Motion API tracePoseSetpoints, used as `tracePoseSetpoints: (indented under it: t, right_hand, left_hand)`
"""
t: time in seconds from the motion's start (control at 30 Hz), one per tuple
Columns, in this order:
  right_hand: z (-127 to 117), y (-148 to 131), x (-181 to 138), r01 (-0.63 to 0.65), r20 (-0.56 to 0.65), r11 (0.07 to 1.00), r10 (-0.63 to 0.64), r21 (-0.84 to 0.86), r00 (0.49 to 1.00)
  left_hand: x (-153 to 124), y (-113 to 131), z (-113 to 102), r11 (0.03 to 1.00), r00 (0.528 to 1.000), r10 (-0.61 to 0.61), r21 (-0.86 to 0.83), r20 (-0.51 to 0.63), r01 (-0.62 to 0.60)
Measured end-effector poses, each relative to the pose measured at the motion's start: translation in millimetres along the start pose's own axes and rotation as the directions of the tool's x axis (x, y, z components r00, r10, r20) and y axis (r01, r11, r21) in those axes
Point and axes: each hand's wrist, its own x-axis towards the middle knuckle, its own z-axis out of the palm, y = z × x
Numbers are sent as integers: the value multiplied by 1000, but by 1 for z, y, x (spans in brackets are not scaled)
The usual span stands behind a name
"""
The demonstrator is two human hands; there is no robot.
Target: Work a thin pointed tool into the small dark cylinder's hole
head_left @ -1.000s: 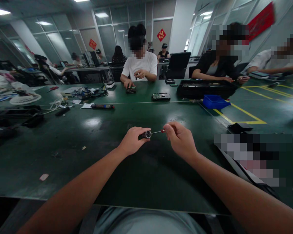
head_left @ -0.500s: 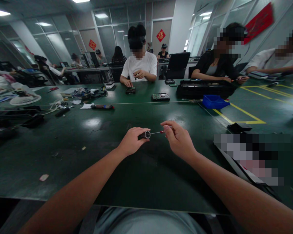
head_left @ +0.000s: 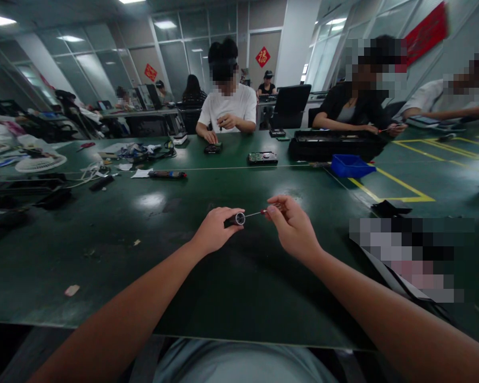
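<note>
L hand (head_left: 214, 232) grips cylinder (head_left: 234, 219), R hand (head_left: 293, 229) screwdriver (head_left: 253, 214); tip unclear.

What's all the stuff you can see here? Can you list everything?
small black cylinder with a silver end: one, black and silver, in the left hand
thin screwdriver with a red grip: one, silver and red, in the right hand, tip at the cylinder's silver end
dark green table: one, green, under everything
blue plastic bin: one, blue, far right of the table
long black tray: one, black, behind the bin
dark circuit board: one, far middle of the table
yellow tape lines: several, yellow, right side of the table
red diamond wall signs: two, red, back wall
person in a white T-shirt: one, seated opposite
left hand: one, fingers closed on the cylinder
right hand: one, fingers pinching the screwdriver
</note>
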Motion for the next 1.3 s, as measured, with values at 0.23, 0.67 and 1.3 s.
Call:
tracePoseSetpoints:
  t: [0.23,0.67,1.3]
  right_hand:
    - [5,8,6,-115,-44,972,126,203,991]
    - [-1,22,13,-165,-122,964,193,210,974]
    - [-4,-5,2,-1,-45,978,-8,-209,999]
  left_hand:
    - [1,0,-2,998,998,57,13,-9,-57]
    - [3,-4,0,997,998,67,36,2,-67]
    - [1,0,1,998,999,54,19,-10,-53]
